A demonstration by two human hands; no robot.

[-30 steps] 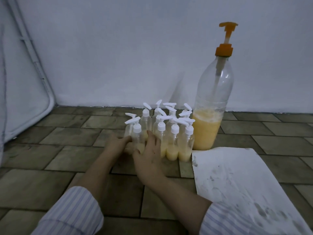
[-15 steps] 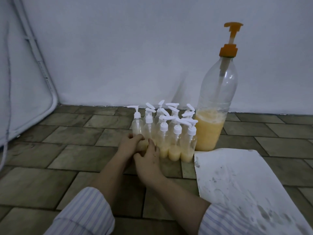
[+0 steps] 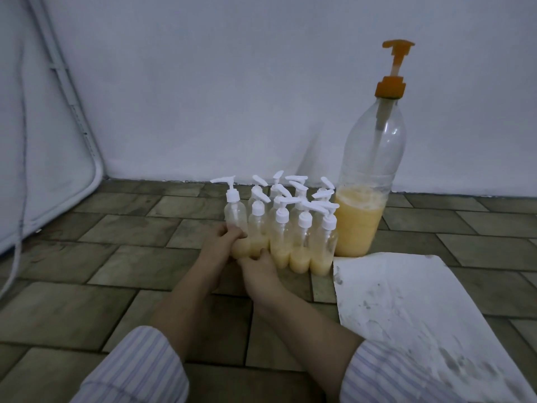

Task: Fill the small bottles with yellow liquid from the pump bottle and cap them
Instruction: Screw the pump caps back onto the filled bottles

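My left hand [image 3: 222,242] grips the lower body of the leftmost small bottle [image 3: 236,216], fingers curled round it where the yellow liquid sits. My right hand [image 3: 258,269] presses against the base of the same bottle and the one next to it from the near side, fingertips curled onto them; whether it really clasps one I cannot tell. Both bottles belong to the cluster of small bottles [image 3: 293,228], all capped with white pumps and part-filled with yellow. The cluster stands on the tiled floor [image 3: 130,266] just left of the pump bottle [image 3: 367,193], its rightmost bottle touching or nearly touching that big bottle. The pump bottle stands upright by the wall, orange pump on top, yellow liquid filling its bottom part. A smudged white sheet [image 3: 412,309] lies in front of the pump bottle, slightly to its right.
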